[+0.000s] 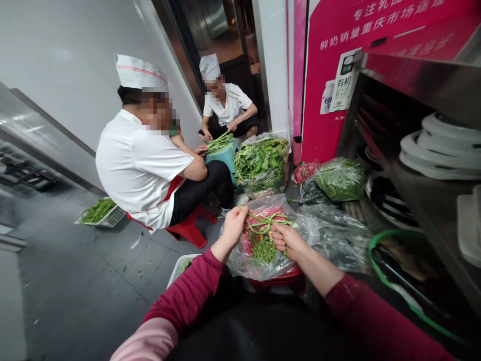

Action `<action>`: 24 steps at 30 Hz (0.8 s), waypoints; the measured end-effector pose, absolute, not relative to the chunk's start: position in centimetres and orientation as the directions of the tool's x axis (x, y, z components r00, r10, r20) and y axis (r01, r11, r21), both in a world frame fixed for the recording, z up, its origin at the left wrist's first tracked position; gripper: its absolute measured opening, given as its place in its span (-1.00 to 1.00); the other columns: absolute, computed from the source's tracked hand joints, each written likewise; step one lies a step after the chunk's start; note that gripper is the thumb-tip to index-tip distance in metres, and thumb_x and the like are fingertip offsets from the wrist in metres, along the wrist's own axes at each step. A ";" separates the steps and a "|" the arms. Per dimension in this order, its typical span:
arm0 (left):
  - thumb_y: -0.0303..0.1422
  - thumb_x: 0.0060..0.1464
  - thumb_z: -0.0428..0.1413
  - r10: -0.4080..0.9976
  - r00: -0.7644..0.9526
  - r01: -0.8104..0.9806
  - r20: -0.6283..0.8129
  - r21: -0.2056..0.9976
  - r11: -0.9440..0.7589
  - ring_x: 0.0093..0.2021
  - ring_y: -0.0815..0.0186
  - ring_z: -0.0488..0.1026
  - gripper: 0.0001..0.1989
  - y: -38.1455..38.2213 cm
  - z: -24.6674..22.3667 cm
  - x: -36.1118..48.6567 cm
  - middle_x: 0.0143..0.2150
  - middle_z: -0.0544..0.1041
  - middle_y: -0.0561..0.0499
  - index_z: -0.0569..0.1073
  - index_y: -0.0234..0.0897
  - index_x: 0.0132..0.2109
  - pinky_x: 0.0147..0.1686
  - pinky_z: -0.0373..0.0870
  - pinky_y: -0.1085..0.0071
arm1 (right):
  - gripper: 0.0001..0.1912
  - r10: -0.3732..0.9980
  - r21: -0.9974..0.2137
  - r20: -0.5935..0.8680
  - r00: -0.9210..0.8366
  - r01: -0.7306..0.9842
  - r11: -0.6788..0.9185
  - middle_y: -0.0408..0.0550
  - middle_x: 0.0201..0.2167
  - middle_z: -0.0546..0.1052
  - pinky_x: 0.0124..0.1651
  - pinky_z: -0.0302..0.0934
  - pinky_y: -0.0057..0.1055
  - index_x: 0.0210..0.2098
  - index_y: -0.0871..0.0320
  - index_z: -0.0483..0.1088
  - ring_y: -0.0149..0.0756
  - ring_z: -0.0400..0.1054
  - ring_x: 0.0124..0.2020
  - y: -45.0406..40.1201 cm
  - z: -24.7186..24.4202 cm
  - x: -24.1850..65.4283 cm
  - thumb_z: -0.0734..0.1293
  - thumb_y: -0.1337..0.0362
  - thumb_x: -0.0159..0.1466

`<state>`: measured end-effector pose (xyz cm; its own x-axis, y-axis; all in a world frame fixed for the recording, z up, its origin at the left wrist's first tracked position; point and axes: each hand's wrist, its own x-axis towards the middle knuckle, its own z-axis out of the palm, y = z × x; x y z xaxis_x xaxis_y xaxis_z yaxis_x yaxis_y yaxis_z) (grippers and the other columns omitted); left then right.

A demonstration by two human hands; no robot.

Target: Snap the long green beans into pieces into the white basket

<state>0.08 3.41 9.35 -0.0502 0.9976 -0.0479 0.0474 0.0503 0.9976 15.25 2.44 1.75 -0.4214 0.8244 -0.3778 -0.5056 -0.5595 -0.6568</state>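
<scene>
Long green beans stretch between my two hands, above an open clear plastic bag. My left hand is closed on the beans at their left side. On the right, my right hand pinches them with curled fingers. Under the beans, a pile of short green pieces lies in the bag, beside red packaging. A red stool shows below the bag.
Two people in white caps sit ahead, one on a red stool. Beyond my bag stands a big bag of leafy greens. A white basket is at left; shelves with plates and a green-rimmed basket are at right.
</scene>
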 end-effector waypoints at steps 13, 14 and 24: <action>-0.17 -0.12 0.16 0.877 0.315 -0.104 -0.363 0.905 0.412 -0.78 0.62 -0.02 -0.68 1.4 9.4 1.5 -0.69 0.20 0.20 0.31 -0.35 -0.38 -0.80 -0.19 0.63 | -0.67 0.758 -0.662 -0.368 -0.539 -0.421 -0.621 -0.21 -0.62 0.29 -0.75 -0.26 -0.64 -0.44 0.16 0.21 -0.58 0.05 -0.73 3.2 1.0 15.7 0.26 0.00 0.15; -0.18 -0.14 0.18 0.864 0.327 -0.093 -0.384 0.896 0.434 -0.78 0.63 -0.04 -0.67 1.7 8.8 1.4 -0.69 0.20 0.20 0.30 -0.35 -0.40 -0.79 -0.23 0.63 | -0.66 0.694 -0.652 -0.316 -0.647 -0.383 -0.654 -0.22 -0.65 0.26 -0.74 -0.28 -0.64 -0.43 0.17 0.22 -0.58 0.02 -0.73 2.8 1.2 15.6 0.26 -0.01 0.15; -0.08 0.08 -0.11 0.964 0.080 0.354 -0.255 0.911 0.212 -0.68 0.49 0.17 -0.59 2.8 4.6 0.7 -0.60 0.36 0.01 0.34 -0.33 -0.47 -0.64 0.09 0.52 | -0.73 0.670 -0.708 -0.223 -0.708 -0.355 -0.611 -0.33 -0.71 0.14 -0.73 -0.31 -0.62 -0.40 0.14 0.18 -0.59 -0.10 -0.76 1.2 1.4 15.4 0.30 0.09 0.13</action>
